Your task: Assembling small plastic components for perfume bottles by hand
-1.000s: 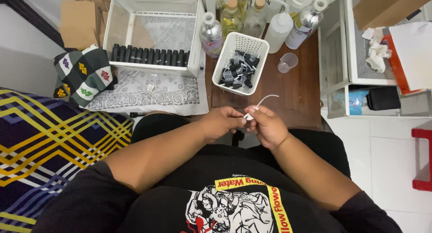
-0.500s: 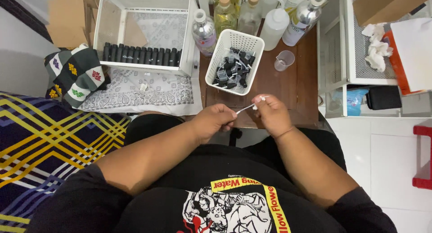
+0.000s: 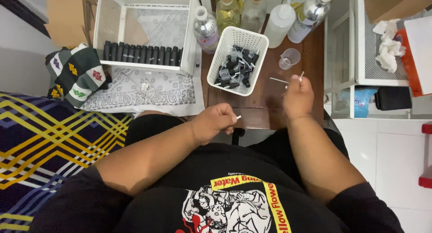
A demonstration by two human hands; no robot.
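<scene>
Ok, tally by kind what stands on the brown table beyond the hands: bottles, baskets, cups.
Bottles: 5, possibly more cut off at the top edge
White basket: 1
Clear cup: 1
Total: 7

A dark wooden table (image 3: 270, 102) with a smooth, slightly glossy top lies under both hands. The right hand (image 3: 298, 96) pinches a thin white plastic tube (image 3: 300, 75); a second thin tube (image 3: 279, 80) lies just to its left. The left hand (image 3: 216, 121) holds a small white plastic piece (image 3: 238, 118). Beyond the left hand stands a white perforated plastic basket (image 3: 252, 42) of glossy black plastic caps (image 3: 236, 71). Just beyond the right hand sits a clear plastic cup (image 3: 289, 58), then clear glossy bottles (image 3: 206, 28). Far left of the left hand lie a matt printed cloth (image 3: 148, 93) and matt brown cardboard (image 3: 63, 19).
</scene>
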